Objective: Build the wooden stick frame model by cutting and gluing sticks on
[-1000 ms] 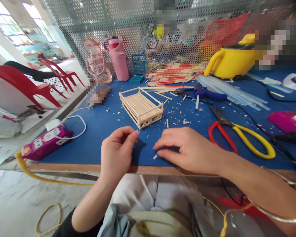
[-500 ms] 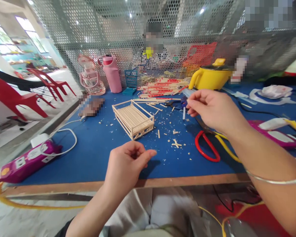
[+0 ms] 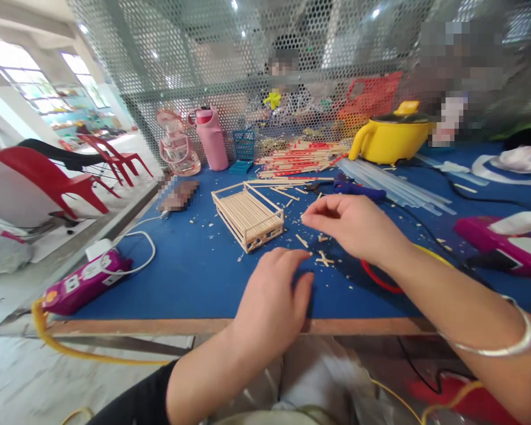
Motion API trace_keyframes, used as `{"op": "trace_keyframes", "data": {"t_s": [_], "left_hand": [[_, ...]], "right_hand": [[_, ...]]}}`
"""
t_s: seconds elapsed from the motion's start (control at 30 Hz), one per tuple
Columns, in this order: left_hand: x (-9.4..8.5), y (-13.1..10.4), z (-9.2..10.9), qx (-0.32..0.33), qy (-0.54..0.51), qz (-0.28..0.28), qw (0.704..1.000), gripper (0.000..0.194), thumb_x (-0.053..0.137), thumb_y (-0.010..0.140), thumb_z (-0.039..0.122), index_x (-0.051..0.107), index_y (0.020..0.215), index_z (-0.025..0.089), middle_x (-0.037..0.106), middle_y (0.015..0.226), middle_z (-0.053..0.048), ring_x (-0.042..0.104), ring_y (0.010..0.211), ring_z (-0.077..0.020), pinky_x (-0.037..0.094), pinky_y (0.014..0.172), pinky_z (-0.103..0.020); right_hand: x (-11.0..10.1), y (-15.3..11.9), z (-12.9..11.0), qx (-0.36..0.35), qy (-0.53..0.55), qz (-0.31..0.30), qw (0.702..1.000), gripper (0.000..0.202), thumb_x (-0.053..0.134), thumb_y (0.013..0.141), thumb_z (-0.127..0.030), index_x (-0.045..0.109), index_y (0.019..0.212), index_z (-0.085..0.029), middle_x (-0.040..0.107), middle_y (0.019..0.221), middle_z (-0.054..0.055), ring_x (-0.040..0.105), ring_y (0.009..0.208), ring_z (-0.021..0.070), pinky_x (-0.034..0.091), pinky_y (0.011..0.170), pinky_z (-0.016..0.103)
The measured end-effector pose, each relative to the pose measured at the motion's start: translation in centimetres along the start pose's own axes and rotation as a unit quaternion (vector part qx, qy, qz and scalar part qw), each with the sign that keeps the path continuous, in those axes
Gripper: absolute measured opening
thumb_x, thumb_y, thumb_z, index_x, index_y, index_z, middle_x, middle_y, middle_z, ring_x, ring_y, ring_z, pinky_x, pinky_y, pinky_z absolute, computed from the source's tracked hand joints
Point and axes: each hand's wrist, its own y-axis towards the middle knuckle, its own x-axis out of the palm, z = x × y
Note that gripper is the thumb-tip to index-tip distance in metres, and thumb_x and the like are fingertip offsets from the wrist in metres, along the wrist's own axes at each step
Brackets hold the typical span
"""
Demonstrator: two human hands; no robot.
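A small bed-like frame [image 3: 248, 213] made of thin wooden sticks stands on the blue tabletop [image 3: 172, 277]. Just in front of its near right corner is my left hand [image 3: 269, 298], thumb and forefinger apart, holding nothing that I can see. My right hand [image 3: 358, 227] hovers to the right of the frame with thumb and fingers pinched together. Whatever is between those fingertips is too small to make out. Below them lie a little cross of sticks [image 3: 324, 258] and scattered wood scraps. Scissors with a red handle [image 3: 383, 284] are partly hidden under my right forearm.
Behind my right hand lie a blue glue gun [image 3: 358, 189] and clear glue sticks [image 3: 400, 186]. Red-tipped sticks [image 3: 296, 158] are piled at the back, near a yellow pot [image 3: 393, 141] and a pink bottle [image 3: 213, 141]. A purple power strip [image 3: 86, 283] sits at left.
My left hand has moved right and its thumb and forefinger have spread. My right hand has come left and lower, still pinched, uncovering the glue gun. The view has shifted slightly.
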Motion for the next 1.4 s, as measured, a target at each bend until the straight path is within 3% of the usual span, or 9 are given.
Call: {"op": "trace_keyframes", "data": {"t_s": [0.07,0.13,0.3,0.6,0.7,0.87,1.07,1.2,1.4], "left_hand": [[-1.5,-1.2,-1.4,-0.102,-0.039,0.108,0.988,0.02,0.056,0.086,0.028,0.059,0.104,0.02,0.064,0.095,-0.006,0.06,0.086,-0.0185,0.048,0.081,-0.032],[-3.0,-1.6,-2.9,-0.195,-0.076,0.181,0.961,0.035,0.063,0.081,0.032,0.054,0.112,0.019,0.06,0.092,-0.004,0.058,0.075,-0.0156,0.048,0.072,-0.029],[-5.5,0.4,-4.9,-0.224,0.013,0.096,0.97,0.047,0.066,0.075,0.036,0.06,0.116,0.014,0.065,0.097,-0.008,0.059,0.081,-0.0192,0.046,0.078,-0.034],[-6.4,2.3,-6.1,-0.192,0.036,-0.03,0.98,0.028,0.06,0.078,0.037,0.073,0.093,0.018,0.073,0.083,-0.003,0.061,0.071,-0.0183,0.041,0.063,-0.028],[-6.3,2.6,-6.1,-0.197,0.012,-0.036,0.98,0.027,0.058,0.079,0.037,0.074,0.085,0.017,0.072,0.076,-0.001,0.058,0.068,-0.0168,0.039,0.063,-0.027],[-6.7,3.2,-6.5,-0.244,-0.093,-0.046,0.964,0.025,0.065,0.074,0.035,0.075,0.084,0.015,0.069,0.074,0.001,0.053,0.064,-0.0123,0.039,0.063,-0.024],[-7.5,3.4,-6.6,-0.309,-0.166,-0.096,0.932,0.023,0.069,0.069,0.035,0.072,0.081,0.015,0.041,0.049,0.008,0.028,0.044,-0.0049,0.018,0.043,-0.02],[-7.2,3.2,-6.2,-0.351,-0.228,-0.091,0.904,0.026,0.071,0.067,0.035,0.068,0.084,0.016,0.037,0.05,0.009,0.028,0.043,-0.0048,0.013,0.041,-0.019],[-6.8,3.1,-6.4,-0.281,-0.143,-0.071,0.946,0.025,0.066,0.073,0.037,0.072,0.086,0.017,0.043,0.053,0.006,0.031,0.046,-0.0065,0.022,0.044,-0.021]], "right_hand": [[1.5,-0.5,-0.5,-0.024,-0.048,-0.041,0.998,0.013,0.068,0.077,-0.032,0.069,0.075,-0.02,0.068,0.069,0.0,0.056,0.062,0.0125,0.04,0.06,0.027],[3.2,-0.8,-0.9,-0.06,-0.074,-0.077,0.992,0.011,0.068,0.077,-0.03,0.069,0.072,-0.02,0.068,0.068,-0.001,0.056,0.061,0.0116,0.04,0.06,0.027],[6.2,-0.9,-0.9,-0.108,-0.165,-0.116,0.973,0.011,0.065,0.08,-0.029,0.069,0.074,-0.021,0.069,0.074,-0.001,0.059,0.067,0.0124,0.04,0.063,0.026],[6.0,-0.5,-2.4,-0.16,-0.379,-0.178,0.894,0.016,0.057,0.076,-0.02,0.07,0.067,-0.023,0.07,0.067,0.003,0.062,0.072,0.0233,0.035,0.066,0.036],[6.3,-0.1,-2.0,-0.165,-0.335,-0.178,0.911,0.015,0.059,0.078,-0.019,0.069,0.068,-0.022,0.07,0.069,0.001,0.062,0.07,0.0193,0.036,0.066,0.033],[7.1,0.0,-0.6,-0.192,-0.221,-0.06,0.954,0.009,0.062,0.081,-0.02,0.068,0.074,-0.019,0.069,0.075,0.001,0.059,0.076,0.0163,0.038,0.071,0.03],[8.1,0.3,0.3,-0.226,-0.194,-0.016,0.955,0.011,0.062,0.081,-0.022,0.067,0.073,-0.017,0.068,0.073,0.002,0.058,0.074,0.0168,0.038,0.071,0.03],[8.6,0.2,0.4,-0.241,-0.194,-0.005,0.951,0.008,0.064,0.08,-0.02,0.067,0.073,-0.018,0.068,0.073,0.002,0.059,0.074,0.0175,0.036,0.071,0.032],[7.7,-0.1,0.0,-0.248,-0.155,0.031,0.956,0.008,0.062,0.082,-0.019,0.067,0.076,-0.018,0.069,0.075,0.001,0.06,0.075,0.016,0.04,0.073,0.031]]}}
